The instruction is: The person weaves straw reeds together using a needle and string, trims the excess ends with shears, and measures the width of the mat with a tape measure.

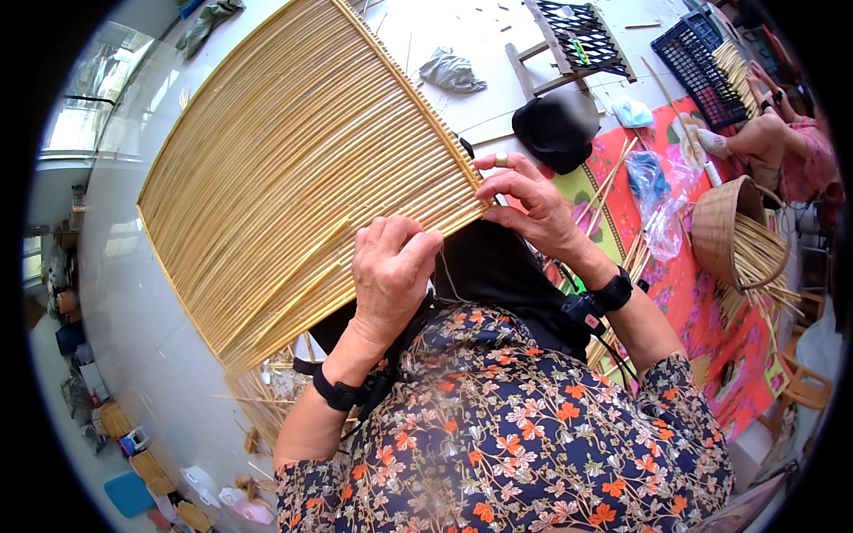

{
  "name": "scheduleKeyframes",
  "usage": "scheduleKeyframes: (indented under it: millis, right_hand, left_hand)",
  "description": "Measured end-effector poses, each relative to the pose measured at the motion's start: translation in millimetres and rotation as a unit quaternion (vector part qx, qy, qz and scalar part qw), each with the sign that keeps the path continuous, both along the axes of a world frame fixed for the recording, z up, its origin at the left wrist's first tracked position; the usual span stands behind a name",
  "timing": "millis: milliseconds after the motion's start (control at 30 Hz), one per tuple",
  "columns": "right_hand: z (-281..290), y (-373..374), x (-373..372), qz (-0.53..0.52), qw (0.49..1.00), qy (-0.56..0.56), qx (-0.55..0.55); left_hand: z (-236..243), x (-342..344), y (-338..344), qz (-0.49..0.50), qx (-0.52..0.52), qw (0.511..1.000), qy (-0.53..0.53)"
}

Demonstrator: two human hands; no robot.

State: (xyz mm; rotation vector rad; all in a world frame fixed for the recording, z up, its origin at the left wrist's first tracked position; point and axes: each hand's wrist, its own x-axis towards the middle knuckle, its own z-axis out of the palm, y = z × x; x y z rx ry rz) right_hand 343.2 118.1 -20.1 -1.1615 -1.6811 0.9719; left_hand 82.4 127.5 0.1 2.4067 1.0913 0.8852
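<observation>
While gripping the reed mat (pixel 293 169), both hands (pixel 391 266) closed above pale floor (pixel 151 338), floral floor cloth (pixel 702 311) alongside.

From my remote seat this reads as a basket-weaving workshop set up on a floor. Beyond my right grip (pixel 533 209) lies a red flowered floor mat (pixel 702 293) strewn with loose pale cane splints (pixel 613 182). Farther right of that grip sits a half-woven round cane basket (pixel 733 231), and a second person (pixel 782 142) works beside a dark plastic crate (pixel 697 58).
</observation>
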Motion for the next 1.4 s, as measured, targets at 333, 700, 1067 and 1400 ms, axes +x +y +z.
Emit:
scheduleKeyframes:
  millis: [333,700,1067,1400]
  right_hand:
    - [4.2,47.6,-14.2,-0.110,0.960,0.133,-0.220]
    - [-10.9,69.5,-26.4,-0.089,0.991,-0.006,-0.096]
    - [-16.3,44.3,3.9,-0.102,0.993,-0.039,-0.042]
    - [-21.6,59.0,11.1,-0.065,0.995,-0.050,-0.063]
  left_hand:
    - [0.4,-1.8,3.6,-0.003,0.012,1.000,-0.026]
    - [15.1,1.4,-6.0,-0.016,-0.058,0.998,-0.011]
    - [36.2,-63.4,46.1,-0.047,-0.223,0.967,-0.110]
    - [20.8,-162.1,0.8,0.006,-0.106,0.984,0.145]
